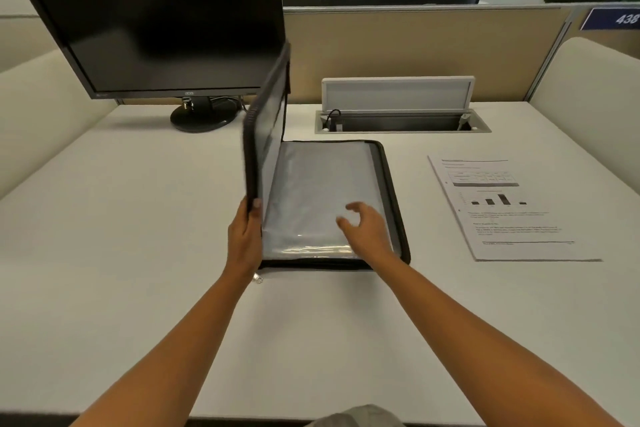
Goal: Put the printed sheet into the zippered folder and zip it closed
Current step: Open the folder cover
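The zippered folder [391, 191] lay open at frame centre on the table [138, 218], its cover [266, 121] held upright by the left grip [245, 236], pinched at the near edge. The right grip [363, 229] was spread, empty, over the clear sleeves [311, 184]. The printed sheet [512, 211] lay untouched at right, well apart; the cover would best be held wide while it was fetched.

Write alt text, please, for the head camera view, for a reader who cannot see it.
A person's left hand holds the cover of the zippered folder nearly upright while the open right hand is over the clear sleeves inside. The printed sheet lies flat on the white table to the folder's right, not yet inside; a dark monitor stands behind.
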Demonstrator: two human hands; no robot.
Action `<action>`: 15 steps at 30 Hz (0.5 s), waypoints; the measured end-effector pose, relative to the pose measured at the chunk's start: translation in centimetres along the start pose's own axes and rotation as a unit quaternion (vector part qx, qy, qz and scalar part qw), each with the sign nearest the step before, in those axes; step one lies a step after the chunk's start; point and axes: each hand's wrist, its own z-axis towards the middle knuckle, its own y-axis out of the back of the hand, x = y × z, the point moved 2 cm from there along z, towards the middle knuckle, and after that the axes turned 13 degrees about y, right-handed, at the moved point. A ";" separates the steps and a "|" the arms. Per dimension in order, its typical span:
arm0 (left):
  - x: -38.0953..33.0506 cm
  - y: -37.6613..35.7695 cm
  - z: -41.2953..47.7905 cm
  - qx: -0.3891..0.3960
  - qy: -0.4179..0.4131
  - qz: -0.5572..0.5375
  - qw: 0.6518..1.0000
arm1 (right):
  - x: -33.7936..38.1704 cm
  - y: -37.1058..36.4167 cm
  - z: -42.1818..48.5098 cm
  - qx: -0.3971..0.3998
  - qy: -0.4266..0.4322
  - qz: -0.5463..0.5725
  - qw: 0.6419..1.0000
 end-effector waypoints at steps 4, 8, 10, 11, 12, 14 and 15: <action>0.8 1.9 1.0 -0.036 0.092 -0.108 0.989 | -2.9 -0.9 -0.9 0.115 0.014 -0.201 0.973; 1.5 3.5 1.5 -0.079 0.156 -0.176 0.969 | -4.1 -0.9 -1.0 0.160 0.018 -0.246 0.956; 1.7 4.3 1.6 -0.102 0.167 -0.207 0.959 | -4.4 -0.8 -1.1 0.165 0.022 -0.250 0.954; 1.7 4.7 1.7 -0.114 0.166 -0.218 0.955 | -4.4 -0.8 -1.1 0.164 0.026 -0.253 0.953; 1.7 5.3 1.7 -0.125 0.165 -0.225 0.952 | -4.5 -0.8 -1.2 0.163 0.030 -0.255 0.953; 1.9 6.4 2.0 -0.150 0.167 -0.229 0.947 | -4.6 -0.8 -1.2 0.160 0.035 -0.258 0.952; 2.2 7.1 2.2 -0.165 0.171 -0.226 0.944 | -4.6 -0.8 -1.3 0.160 0.037 -0.260 0.952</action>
